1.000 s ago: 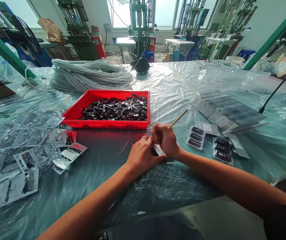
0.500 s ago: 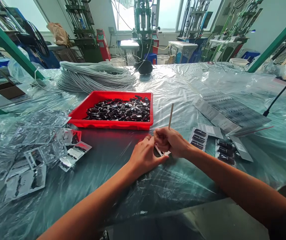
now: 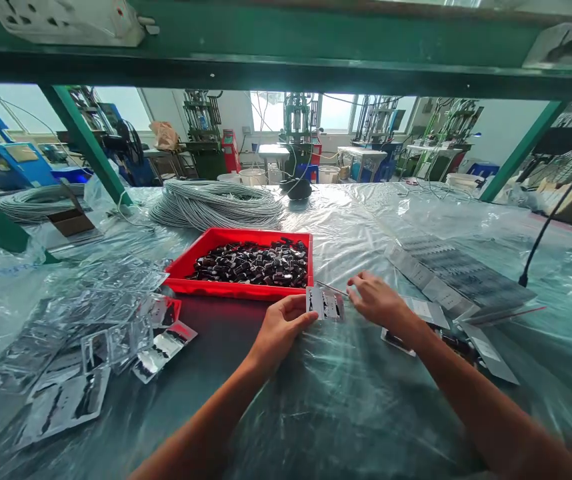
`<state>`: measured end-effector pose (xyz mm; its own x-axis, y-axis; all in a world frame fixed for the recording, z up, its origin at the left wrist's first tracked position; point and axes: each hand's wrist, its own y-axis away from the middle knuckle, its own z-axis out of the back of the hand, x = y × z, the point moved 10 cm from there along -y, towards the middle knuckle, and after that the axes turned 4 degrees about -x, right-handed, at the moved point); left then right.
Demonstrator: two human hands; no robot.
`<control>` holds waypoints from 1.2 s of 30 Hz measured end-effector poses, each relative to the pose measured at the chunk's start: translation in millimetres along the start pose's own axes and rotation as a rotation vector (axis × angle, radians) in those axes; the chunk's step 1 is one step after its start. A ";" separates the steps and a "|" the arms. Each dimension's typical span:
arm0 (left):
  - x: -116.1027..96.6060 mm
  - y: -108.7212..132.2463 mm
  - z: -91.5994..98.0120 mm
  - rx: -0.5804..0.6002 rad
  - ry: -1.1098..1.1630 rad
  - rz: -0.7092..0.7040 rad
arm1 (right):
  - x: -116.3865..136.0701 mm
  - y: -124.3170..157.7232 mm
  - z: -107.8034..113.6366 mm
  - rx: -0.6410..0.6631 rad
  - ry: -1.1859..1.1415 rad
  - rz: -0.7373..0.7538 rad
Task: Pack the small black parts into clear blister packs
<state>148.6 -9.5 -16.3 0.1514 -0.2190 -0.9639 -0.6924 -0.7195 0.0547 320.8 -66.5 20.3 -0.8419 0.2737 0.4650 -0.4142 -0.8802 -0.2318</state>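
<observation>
My left hand [image 3: 283, 328] pinches a small clear blister pack [image 3: 333, 308] with a pale backing and dark marks, holding it up off the table by its left edge. In my right hand [image 3: 377, 301], just right of the pack, a thin stick [image 3: 333, 288] points left across the pack's upper edge. Whether the stick touches the pack I cannot tell. Behind both hands stands a red tray [image 3: 236, 288] heaped with small black shiny pieces [image 3: 256, 263]. Partly hidden by my right forearm, another pack [image 3: 397, 341] of black pieces lies on the table.
Emptied-looking clear packs [image 3: 116, 293] and torn backings [image 3: 66, 407] pile up at left. Stacked grey cards [image 3: 466, 273] lie at right, near a black cable [image 3: 541, 247]. A coil of grey wire [image 3: 216, 203] sits behind the tray. A green beam [image 3: 316, 40] crosses overhead.
My hands have moved apart; the pack, mostly hidden before, now shows raised in my left hand. The stick has tipped from upright to nearly level. The camera view has tilted up.
</observation>
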 end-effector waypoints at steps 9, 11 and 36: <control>-22.6 -4.4 28.3 -0.177 0.389 -0.114 | 134.9 17.9 9.7 -0.159 -0.166 0.537; -31.2 -6.8 45.3 -0.246 0.446 -0.165 | 148.9 4.8 -0.3 -0.137 -0.225 0.552; -60.2 -26.2 131.7 -0.453 0.397 -0.238 | 170.7 -55.1 -43.4 -0.090 -0.252 0.631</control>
<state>64.7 109.3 6.0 0.5739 -0.1836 -0.7981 -0.2545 -0.9663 0.0393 184.9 45.6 75.4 -0.8297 -0.3894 0.4000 0.0930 -0.8029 -0.5889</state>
